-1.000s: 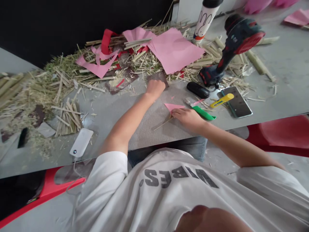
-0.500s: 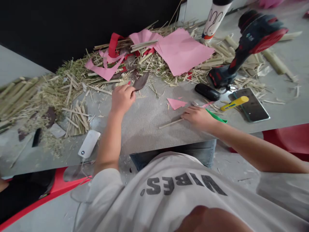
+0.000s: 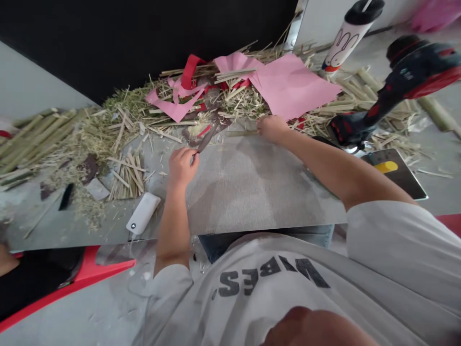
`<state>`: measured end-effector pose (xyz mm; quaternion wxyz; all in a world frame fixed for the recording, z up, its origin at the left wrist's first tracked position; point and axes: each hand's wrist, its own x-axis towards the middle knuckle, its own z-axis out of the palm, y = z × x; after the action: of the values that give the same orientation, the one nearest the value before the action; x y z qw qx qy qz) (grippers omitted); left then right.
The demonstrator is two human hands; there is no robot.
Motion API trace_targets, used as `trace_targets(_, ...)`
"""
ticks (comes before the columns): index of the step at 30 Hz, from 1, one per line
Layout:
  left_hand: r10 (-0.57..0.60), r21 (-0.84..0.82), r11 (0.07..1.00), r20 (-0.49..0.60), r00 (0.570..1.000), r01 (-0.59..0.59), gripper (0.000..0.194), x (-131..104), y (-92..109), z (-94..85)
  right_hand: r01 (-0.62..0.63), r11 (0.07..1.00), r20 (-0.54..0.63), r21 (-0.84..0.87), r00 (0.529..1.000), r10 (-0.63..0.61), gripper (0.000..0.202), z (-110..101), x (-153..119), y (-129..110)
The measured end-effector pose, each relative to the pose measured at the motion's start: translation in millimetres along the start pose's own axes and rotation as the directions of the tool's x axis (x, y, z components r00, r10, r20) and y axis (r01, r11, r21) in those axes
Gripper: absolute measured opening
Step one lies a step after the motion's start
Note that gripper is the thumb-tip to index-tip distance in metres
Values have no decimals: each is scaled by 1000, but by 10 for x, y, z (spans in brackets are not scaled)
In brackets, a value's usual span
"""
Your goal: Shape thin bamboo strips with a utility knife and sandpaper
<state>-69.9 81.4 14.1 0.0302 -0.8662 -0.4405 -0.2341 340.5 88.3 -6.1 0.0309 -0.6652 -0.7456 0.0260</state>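
Note:
Pinched in my left hand (image 3: 183, 166) is a strip of dark brown sandpaper-like sheet (image 3: 209, 138), held over the left-centre of the grey table. My right hand (image 3: 272, 129) is closed on a thin bamboo stick (image 3: 242, 133), which points left from the fingers, near the back of the table. Just behind that hand lies a pink paper sheet (image 3: 291, 84). Between the hands and the black panel, torn pink paper (image 3: 176, 109) and a red strip (image 3: 189, 71) rest on a heap of bamboo slivers (image 3: 126, 115).
A drill (image 3: 378, 105) and a rabbit-patterned cup (image 3: 345, 45) stand at the back right. A phone (image 3: 412, 180) with a yellow-handled tool (image 3: 386, 166) lies by my right forearm. A white power bank (image 3: 143, 213) is left. Another person's arm (image 3: 7, 262) shows at far left.
My right hand has moved back and left across the table with the stick. My left hand remains near its place with the brown strip. The camera view has shifted slightly.

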Motion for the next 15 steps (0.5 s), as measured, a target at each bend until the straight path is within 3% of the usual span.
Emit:
trace_targets(4,17,-9,1000,9,1000,-17,28,-20,22,-45,-126,987,57,-95,990,132,29,-133,215,16)
trace_targets(6,21,-1,1000,12,1000,-21,27,-19,26,-74,-148,983,30,-112,988,153,23,-212,171,-12)
trace_targets(9,-2,15,1000,2,1000,2,28,-17,6,-116,-154,982,-39,-110,988,150,30,-307,-61,-115)
trace_targets(12,3,6,1000,0,1000,-3,30,-19,-16,-146,-52,997,1,-54,999,52,24,-286,-364,-365)
trace_targets(15,7,-4,1000,14,1000,-7,31,-22,-25,-163,110,993,102,31,988,-113,18,-97,-581,-746)
